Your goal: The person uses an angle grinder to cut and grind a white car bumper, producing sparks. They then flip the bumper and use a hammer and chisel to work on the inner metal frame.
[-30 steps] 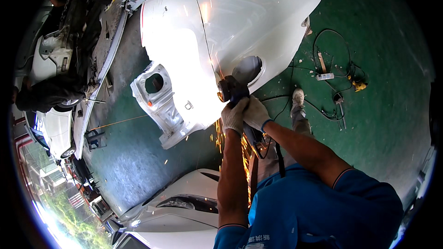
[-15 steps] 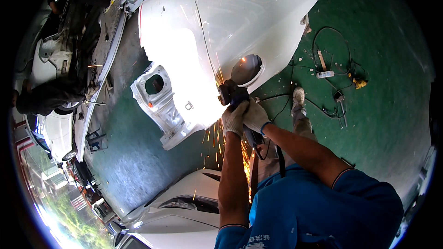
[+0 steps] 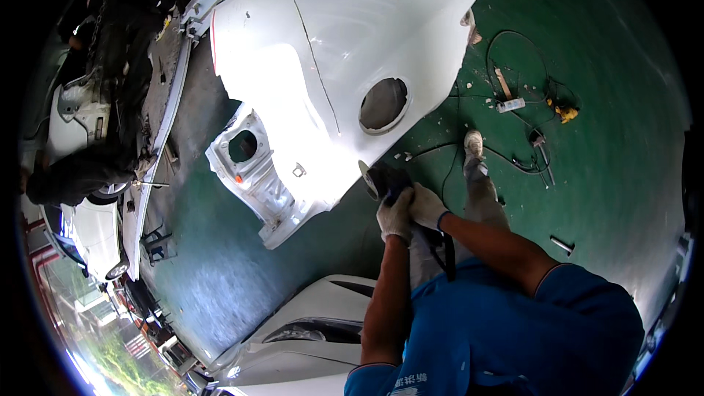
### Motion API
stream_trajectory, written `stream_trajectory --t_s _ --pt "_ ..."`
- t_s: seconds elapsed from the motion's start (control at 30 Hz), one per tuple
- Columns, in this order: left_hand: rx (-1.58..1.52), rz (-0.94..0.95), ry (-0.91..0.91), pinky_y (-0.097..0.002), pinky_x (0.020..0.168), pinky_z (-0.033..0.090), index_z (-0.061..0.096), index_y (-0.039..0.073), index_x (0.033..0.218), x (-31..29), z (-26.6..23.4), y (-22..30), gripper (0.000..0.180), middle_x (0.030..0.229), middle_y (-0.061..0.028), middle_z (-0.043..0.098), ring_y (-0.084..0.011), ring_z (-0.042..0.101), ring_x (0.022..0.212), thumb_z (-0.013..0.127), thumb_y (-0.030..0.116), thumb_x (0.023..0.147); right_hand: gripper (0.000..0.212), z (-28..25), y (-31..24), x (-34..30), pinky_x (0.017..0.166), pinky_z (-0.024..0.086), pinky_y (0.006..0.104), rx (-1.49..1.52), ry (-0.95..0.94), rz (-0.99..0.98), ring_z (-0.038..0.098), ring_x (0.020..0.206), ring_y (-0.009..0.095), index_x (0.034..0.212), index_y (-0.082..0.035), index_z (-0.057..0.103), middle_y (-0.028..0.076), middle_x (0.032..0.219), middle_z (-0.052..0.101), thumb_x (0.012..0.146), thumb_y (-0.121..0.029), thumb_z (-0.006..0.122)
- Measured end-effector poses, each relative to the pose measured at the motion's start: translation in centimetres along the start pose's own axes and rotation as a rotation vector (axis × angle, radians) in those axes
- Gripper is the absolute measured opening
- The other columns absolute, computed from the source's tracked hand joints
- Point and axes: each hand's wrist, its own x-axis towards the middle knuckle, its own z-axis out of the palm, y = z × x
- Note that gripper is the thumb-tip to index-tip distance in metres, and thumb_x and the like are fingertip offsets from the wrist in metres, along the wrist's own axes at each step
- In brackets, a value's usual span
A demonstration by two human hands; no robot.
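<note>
Both my hands, in pale work gloves, are closed round an angle grinder (image 3: 389,185) with a dark body. My left hand (image 3: 396,218) grips it near the disc end, and my right hand (image 3: 427,206) holds it just behind, to the right. The grinder's disc (image 3: 369,179) stands a little off the near edge of a large white car body panel (image 3: 411,22). A thin dark cut line runs down this panel from its far edge toward the near side. Right of the line's near end is a round opening (image 3: 383,105). No sparks show.
On the green floor to the right lie cables (image 3: 490,59), a white tube (image 3: 511,105), a yellow tool (image 3: 566,114) and a hammer-like tool (image 3: 563,244). A white car (image 3: 315,330) stands near left. Another person in dark clothes (image 3: 81,174) works at far left beside a metal rail (image 3: 170,114).
The grinder has come off the panel toward me, and its sparks have stopped. Both my hands moved back with it, slightly right. The view has shifted a little.
</note>
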Motion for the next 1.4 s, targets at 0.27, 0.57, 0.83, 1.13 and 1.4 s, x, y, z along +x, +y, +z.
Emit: stream_trajectory --t_s 0.27,0.57,0.83,1.13,1.4 --pt "-0.154 -0.155 -0.105 -0.0346 0.092 0.056 0.072 -0.007 0.123 -1.4 0.1 -8.1 0.058 0.114 -0.0120 0.076 -0.0201 0.071 0.100 0.085 0.033 0.083 0.056 -2.3 -1.8 -7.7 0.102 0.051 0.0505 0.073 -0.006 0.221 0.065 0.119 0.042 0.137 0.001 0.050 0.024 0.125 0.068 0.093 -0.029 0.066" --pt "-0.201 -0.035 -0.106 -0.0338 0.089 0.057 0.071 -0.005 0.121 0.0 2.8 -6.9 0.045 0.111 -0.0110 0.075 -0.0208 0.071 0.097 0.083 0.023 0.087 0.042 3.3 8.7 -3.3 0.096 0.054 0.0527 -0.195 -0.067 -0.024 0.068 0.113 0.045 0.121 0.000 0.053 0.027 0.118 0.070 0.092 -0.026 0.067" --pt "-0.200 0.059 -0.059 -0.0327 0.088 0.057 0.070 -0.005 0.123 1.4 4.6 -8.7 0.049 0.113 -0.0110 0.075 -0.0180 0.070 0.097 0.083 0.025 0.087 0.040 -2.0 4.8 -3.6 0.091 0.055 0.0535 0.158 0.086 0.141 0.068 0.107 0.048 0.122 0.002 0.053 0.030 0.106 0.070 0.092 -0.022 0.066" --pt "-0.230 0.082 -0.064 -0.0328 0.090 0.056 0.069 -0.007 0.125 1.5 3.3 -11.8 0.050 0.114 -0.0119 0.074 -0.0194 0.070 0.099 0.083 0.021 0.086 0.044 1.7 6.3 -4.3 0.087 0.055 0.0545 0.252 0.138 0.108 0.069 0.102 0.048 0.127 -0.001 0.053 0.029 0.107 0.070 0.093 -0.025 0.067" --pt "-0.240 0.159 -0.134 -0.0327 0.090 0.056 0.069 -0.007 0.124 2.1 -0.7 -12.3 0.049 0.115 -0.0120 0.074 -0.0191 0.069 0.099 0.083 0.020 0.086 0.045 5.1 3.4 -4.7 0.086 0.056 0.0531 0.232 0.246 0.089 0.069 0.103 0.047 0.124 -0.001 0.053 0.027 0.106 0.071 0.092 -0.028 0.069"
